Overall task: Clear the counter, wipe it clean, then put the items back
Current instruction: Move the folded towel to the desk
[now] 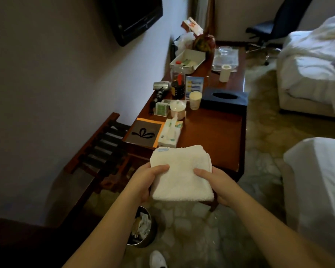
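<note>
No lettering can be read anywhere — the small blue-and-white standing card (194, 86) at mid-counter (yellow patches, blurred lines) and the far red-and-white carton (192, 26) stay illegible.

Towel (179, 172): white terry cloth, matt, rough nap.
Counter (217, 132): reddish-brown wood, smooth, glossy finish.
Tissue pack (169, 133): soft plastic wrap, slight sheen; paper tissue protruding.
Tissue box (223, 100): dark cover, matt.
Paper cup (194, 100): cream paper, matt.
Waste bin (143, 232): metal, shiny.
Luggage rack (103, 146): dark wood slats, semi-gloss.
</note>
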`<state>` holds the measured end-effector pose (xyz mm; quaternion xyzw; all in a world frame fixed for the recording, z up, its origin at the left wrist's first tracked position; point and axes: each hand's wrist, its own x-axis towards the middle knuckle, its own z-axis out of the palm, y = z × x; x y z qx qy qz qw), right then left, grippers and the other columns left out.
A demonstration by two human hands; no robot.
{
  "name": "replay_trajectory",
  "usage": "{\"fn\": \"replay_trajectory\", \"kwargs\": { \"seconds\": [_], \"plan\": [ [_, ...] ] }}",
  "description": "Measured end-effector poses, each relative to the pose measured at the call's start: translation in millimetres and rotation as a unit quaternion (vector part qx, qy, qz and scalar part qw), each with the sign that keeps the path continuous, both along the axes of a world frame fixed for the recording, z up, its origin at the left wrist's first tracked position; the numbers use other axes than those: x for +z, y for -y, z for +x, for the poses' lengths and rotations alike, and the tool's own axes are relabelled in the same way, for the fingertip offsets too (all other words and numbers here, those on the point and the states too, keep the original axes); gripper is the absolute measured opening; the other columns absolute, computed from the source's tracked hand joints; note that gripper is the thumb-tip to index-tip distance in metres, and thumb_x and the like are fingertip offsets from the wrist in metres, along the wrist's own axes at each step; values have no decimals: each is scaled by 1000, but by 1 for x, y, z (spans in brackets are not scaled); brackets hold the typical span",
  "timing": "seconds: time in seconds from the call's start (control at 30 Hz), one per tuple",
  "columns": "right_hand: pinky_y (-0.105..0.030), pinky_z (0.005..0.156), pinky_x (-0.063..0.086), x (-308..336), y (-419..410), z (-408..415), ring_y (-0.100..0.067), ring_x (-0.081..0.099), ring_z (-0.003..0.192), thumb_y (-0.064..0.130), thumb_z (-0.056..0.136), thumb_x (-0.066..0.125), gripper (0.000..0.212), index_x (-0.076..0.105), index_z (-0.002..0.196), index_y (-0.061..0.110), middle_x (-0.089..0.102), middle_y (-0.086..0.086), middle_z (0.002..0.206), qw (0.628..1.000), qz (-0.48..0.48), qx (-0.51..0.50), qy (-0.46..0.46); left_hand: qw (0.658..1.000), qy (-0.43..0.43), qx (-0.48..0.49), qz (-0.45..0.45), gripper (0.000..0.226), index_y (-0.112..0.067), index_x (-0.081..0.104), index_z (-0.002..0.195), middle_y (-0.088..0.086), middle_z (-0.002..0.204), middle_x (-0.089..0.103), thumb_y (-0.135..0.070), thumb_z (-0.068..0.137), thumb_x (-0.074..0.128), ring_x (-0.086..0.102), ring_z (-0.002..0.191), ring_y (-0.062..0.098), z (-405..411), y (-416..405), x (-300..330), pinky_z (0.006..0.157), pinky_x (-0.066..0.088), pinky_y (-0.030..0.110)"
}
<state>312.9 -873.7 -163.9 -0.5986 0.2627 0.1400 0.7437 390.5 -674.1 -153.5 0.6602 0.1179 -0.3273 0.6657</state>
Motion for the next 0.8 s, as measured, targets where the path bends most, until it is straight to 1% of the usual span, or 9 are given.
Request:
{"fn": "replay_trajectory", "kwargs": {
  "seconds": [0.13, 0.2, 0.27, 0.33, 0.43, 0.57, 0.6, 0.73, 0.8],
  "plan": [
    [-36, 75, 57, -13, 23, 3, -21, 64, 100, 34, 86, 67, 35, 56, 118, 27, 66, 1, 111, 999, -9, -45, -3, 999, 2, -41, 7, 36, -15, 62, 119, 8, 106, 73, -14, 84, 70, 69, 98, 29, 19, 31, -11, 85, 56, 47],
    [-44, 84, 56, -22, 33, 7, -22, 64, 102, 36, 84, 68, 36, 57, 118, 29, 66, 1, 112, 998, -16, -64, -2, 998, 1, -60, 7, 33, -16, 62, 117, 7, 106, 72, -13, 85, 70, 68, 97, 28, 30, 45, -15, 81, 57, 45],
    [-47, 89, 54, -28, 41, 13, -22, 63, 103, 36, 85, 67, 31, 57, 114, 30, 65, 1, 112, 996, -31, -81, -4, 997, -5, -81, 7, 29, -18, 62, 114, 7, 106, 71, -14, 86, 69, 67, 95, 28, 44, 58, -19, 75, 56, 42],
    [-49, 90, 53, -33, 48, 23, -22, 62, 105, 36, 85, 67, 31, 57, 114, 30, 65, 1, 113, 995, -36, -96, -8, 995, -14, -97, 10, 33, -17, 62, 116, 8, 107, 71, -15, 85, 70, 67, 96, 30, 62, 69, -25, 78, 57, 46],
    [-49, 91, 53, -38, 59, 42, -24, 61, 106, 34, 85, 67, 33, 56, 116, 28, 64, -1, 114, 993, -27, -115, -17, 992, -24, -121, 16, 38, -18, 61, 119, 8, 108, 71, -17, 83, 72, 68, 99, 31, 91, 84, -36, 87, 55, 53],
    [-47, 89, 54, -47, 73, 73, -23, 61, 104, 32, 86, 67, 30, 56, 114, 28, 63, -1, 112, 989, -30, -140, -33, 988, -18, -146, 40, 41, -19, 58, 122, 6, 109, 69, -22, 83, 72, 66, 99, 30, 127, 104, -45, 86, 55, 52],
    [-45, 87, 54, -49, 76, 82, -23, 61, 103, 32, 86, 67, 31, 55, 115, 27, 63, -1, 112, 988, -36, -143, -42, 987, -14, -153, 56, 43, -19, 56, 123, 6, 111, 68, -25, 83, 72, 65, 99, 29, 135, 109, -48, 87, 55, 51],
    [-34, 69, 53, -57, 89, 113, -20, 59, 97, 31, 88, 65, 29, 52, 113, 27, 60, 0, 108, 983, -49, -159, -72, 975, -11, -191, 115, 47, -19, 48, 126, 7, 116, 59, -30, 85, 68, 58, 104, 27, 168, 133, -58, 93, 51, 50],
    [-35, 71, 53, -64, 96, 124, -21, 58, 98, 31, 88, 65, 30, 51, 114, 27, 59, 0, 109, 981, -49, -170, -84, 971, -18, -202, 128, 49, -20, 44, 128, 7, 118, 56, -30, 86, 67, 55, 106, 27, 181, 144, -63, 94, 50, 51]
  ]
}}
